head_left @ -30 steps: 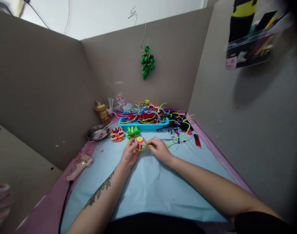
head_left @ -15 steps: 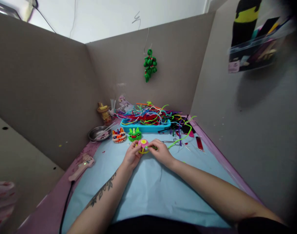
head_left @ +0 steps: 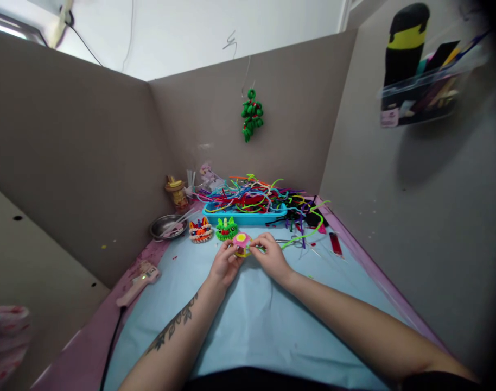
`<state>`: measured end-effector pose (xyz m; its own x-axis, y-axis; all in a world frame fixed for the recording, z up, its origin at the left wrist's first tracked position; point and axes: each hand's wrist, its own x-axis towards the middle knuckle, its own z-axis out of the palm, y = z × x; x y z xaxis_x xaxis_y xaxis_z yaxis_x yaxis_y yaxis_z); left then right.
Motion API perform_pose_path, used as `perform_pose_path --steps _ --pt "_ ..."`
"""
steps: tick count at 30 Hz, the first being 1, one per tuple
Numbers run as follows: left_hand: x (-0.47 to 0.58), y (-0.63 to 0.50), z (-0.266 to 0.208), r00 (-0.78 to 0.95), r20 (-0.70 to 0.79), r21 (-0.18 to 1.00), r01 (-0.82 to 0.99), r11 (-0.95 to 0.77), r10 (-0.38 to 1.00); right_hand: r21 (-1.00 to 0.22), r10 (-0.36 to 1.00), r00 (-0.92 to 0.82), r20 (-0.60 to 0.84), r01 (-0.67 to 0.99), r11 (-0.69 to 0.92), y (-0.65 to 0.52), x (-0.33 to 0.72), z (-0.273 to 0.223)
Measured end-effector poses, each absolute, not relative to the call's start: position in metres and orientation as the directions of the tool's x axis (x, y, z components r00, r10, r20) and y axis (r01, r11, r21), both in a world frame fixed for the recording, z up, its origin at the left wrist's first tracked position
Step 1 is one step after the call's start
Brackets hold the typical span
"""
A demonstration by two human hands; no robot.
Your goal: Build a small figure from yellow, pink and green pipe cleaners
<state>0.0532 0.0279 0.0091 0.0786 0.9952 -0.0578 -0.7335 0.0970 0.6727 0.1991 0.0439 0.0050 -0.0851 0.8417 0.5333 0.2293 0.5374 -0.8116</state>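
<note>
A small round pink and yellow pipe-cleaner piece [head_left: 242, 243] is held just above the blue table cover, with a yellow disc on its top. My left hand [head_left: 224, 264] is closed on its left side, thumb in front. At its right edge, my right hand [head_left: 271, 256] pinches with thumb and forefinger; the exact bit between the fingertips is too small to make out. Just behind stand a green pipe-cleaner animal head [head_left: 226, 230] and an orange and white one [head_left: 200, 231]. Beyond my right hand lie scissors [head_left: 294, 241] and a long lime-green pipe cleaner [head_left: 313, 232].
A blue tray [head_left: 243, 218] heaped with coloured pipe cleaners stands at the back. To the left are a metal bowl [head_left: 156, 228], a patterned cup [head_left: 177, 195] and a corded pink glue gun [head_left: 138, 286]. A red strip [head_left: 335, 244] lies right. Grey partitions surround the table.
The pink and yellow piece has tilted a little in my hands, showing more of its underside opening. My head view has shifted slightly; both hands keep their hold.
</note>
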Motion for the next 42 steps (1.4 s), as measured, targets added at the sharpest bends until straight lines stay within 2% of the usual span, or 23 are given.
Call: perform_pose_path --steps 11,42 --pt "0.0597 0.0252 0.0094 0.102 -0.072 0.666 -0.735 0.124 0.992 -0.877 0.892 -0.052 0.449 0.166 0.451 0.0429 0.1967 0.0096" --pt "0.0562 0.0223 0.0117 0.088 -0.039 0.687 -0.721 0.091 0.995 -0.888 0.901 -0.05 0.43 0.156 0.432 0.0384 0.1989 0.0097"
